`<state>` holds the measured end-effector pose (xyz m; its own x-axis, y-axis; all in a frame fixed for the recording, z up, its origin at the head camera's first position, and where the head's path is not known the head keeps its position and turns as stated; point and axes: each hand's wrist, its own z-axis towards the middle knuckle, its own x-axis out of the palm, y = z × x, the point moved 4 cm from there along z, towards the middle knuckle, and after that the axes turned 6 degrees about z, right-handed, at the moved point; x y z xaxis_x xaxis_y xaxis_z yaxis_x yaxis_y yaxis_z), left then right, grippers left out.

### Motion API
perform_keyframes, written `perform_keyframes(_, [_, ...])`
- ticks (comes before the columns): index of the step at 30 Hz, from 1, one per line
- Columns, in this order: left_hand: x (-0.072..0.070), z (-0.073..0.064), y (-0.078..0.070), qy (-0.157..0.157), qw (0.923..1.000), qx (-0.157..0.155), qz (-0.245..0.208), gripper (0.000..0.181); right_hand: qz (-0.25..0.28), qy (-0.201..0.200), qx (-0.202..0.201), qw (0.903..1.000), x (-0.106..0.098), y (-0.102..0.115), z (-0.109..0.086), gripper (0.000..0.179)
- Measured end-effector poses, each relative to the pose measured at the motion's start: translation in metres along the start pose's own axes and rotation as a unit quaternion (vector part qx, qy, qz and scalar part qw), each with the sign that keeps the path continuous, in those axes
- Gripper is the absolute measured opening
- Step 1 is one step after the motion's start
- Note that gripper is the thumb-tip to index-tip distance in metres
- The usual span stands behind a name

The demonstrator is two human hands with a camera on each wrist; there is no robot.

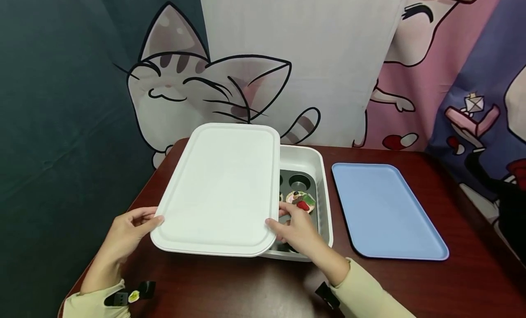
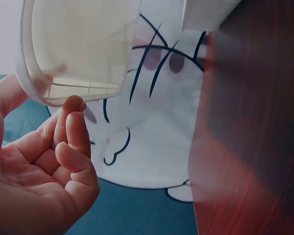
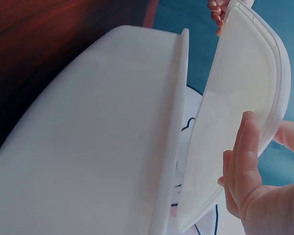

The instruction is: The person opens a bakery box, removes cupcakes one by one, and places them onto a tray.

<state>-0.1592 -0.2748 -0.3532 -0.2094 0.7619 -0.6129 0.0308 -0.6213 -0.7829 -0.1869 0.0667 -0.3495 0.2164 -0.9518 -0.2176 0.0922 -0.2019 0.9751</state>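
Note:
Both hands hold a white rectangular lid (image 1: 218,190) above a white box (image 1: 324,208). The left hand (image 1: 127,233) pinches the lid's near left edge between thumb and fingers. At its near right edge, the right hand (image 1: 297,229) pinches it, thumb on top and fingers beneath. In the right wrist view a gap shows between the lid (image 3: 240,83) and the box wall (image 3: 98,122). Inside the box lies a dark muffin tin (image 1: 314,179). A round decorated piece (image 1: 301,200) with red and green parts sits in it. The lid hides the box's left part.
A light blue tray (image 1: 386,208) lies on the dark red wooden table (image 1: 197,286), right of the box. Behind the table hangs a cloth with a cartoon cat (image 1: 172,90). The table's left edge runs close by the left forearm.

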Motion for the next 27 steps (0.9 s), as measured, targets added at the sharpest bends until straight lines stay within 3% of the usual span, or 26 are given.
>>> perform_keyframes(3, [-0.005,0.01,0.032,0.001,0.9997,-0.002,-0.022,0.042,-0.008,0.017,-0.01,0.9998,0.008,0.001,0.002,0.045])
perform_keyframes(7, [-0.009,0.033,0.108,-0.009,0.9998,-0.016,-0.012,0.043,-0.013,0.037,-0.013,0.9992,0.02,0.0,0.003,0.049])
perform_keyframes(10, [-0.014,0.043,0.143,-0.011,0.9996,-0.021,0.014,0.047,0.003,0.048,-0.013,0.9988,0.028,0.0,0.005,0.051])
perform_keyframes(11, [-0.017,0.043,0.145,-0.011,0.9996,-0.019,0.016,0.047,0.01,0.05,-0.015,0.9986,0.031,0.001,0.005,0.053])
perform_keyframes(12, [-0.02,0.04,0.136,-0.007,0.9995,-0.021,0.021,0.048,0.019,0.053,-0.017,0.9983,0.033,0.005,0.004,0.053])
perform_keyframes(16, [-0.029,0.041,0.145,-0.016,0.9989,-0.015,0.043,0.047,0.056,0.065,-0.022,0.9961,0.045,0.01,0.002,0.052])
perform_keyframes(19, [-0.038,0.034,0.13,-0.008,0.9992,-0.024,0.033,0.048,0.074,0.072,-0.012,0.9946,0.054,0.004,0.003,0.054])
perform_keyframes(22, [-0.046,0.019,0.085,0.011,0.9991,-0.035,0.023,0.049,0.091,0.078,0.003,0.9928,0.063,-0.001,0.005,0.061])
perform_keyframes(23, [-0.048,0.016,0.078,0.012,0.9994,-0.033,0.002,0.045,0.092,0.079,0.007,0.9926,0.066,-0.002,0.005,0.062])
perform_keyframes(25, [-0.051,0.016,0.08,0.014,0.9991,-0.039,-0.008,0.044,0.101,0.082,0.011,0.9915,0.071,-0.002,0.005,0.065])
perform_keyframes(27, [-0.055,0.023,0.1,0.02,0.9988,-0.042,-0.013,0.042,0.104,0.084,0.016,0.9909,0.076,-0.002,0.005,0.068])
